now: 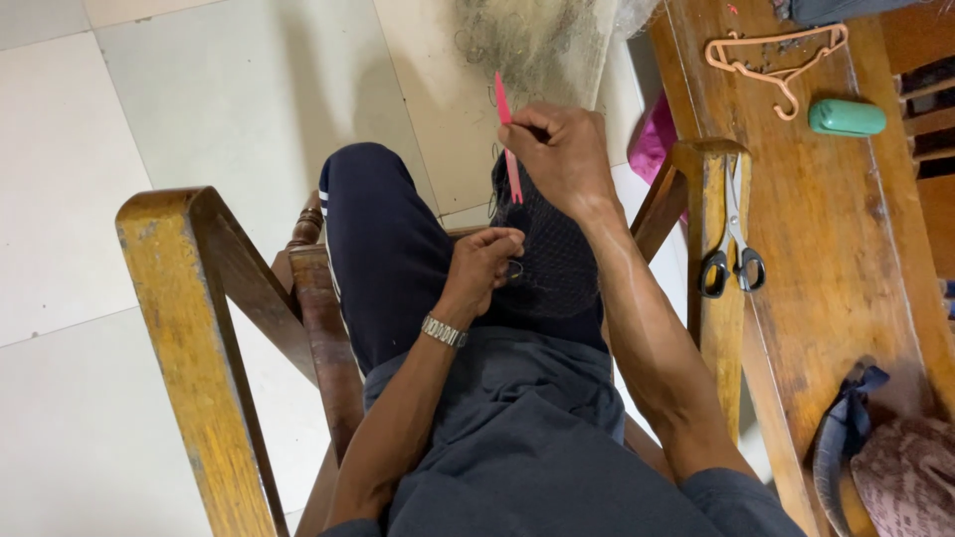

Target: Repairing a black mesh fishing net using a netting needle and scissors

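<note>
While seated: the person works netting (542, 249) over the lap.
Right hand (562, 159): fingers pinched on a pink needle (507, 139), raised above the knee.
Left hand (482, 267): curled, pinching the netting's edge.
Scissors (734, 234): on the armrest (716, 338).

A wooden bench (846, 249) bears scissors (734, 234), a hanger (776, 55) and a green case (847, 117).

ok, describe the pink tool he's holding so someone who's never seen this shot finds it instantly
Start at the wooden chair where the person sits, and follow the right hand raised above the knees. Pinched in its fingers is the pink netting needle, a thin flat strip standing nearly upright over the dark net. It is the only slim pink thing in hand; the hanger lies on the bench.
</note>
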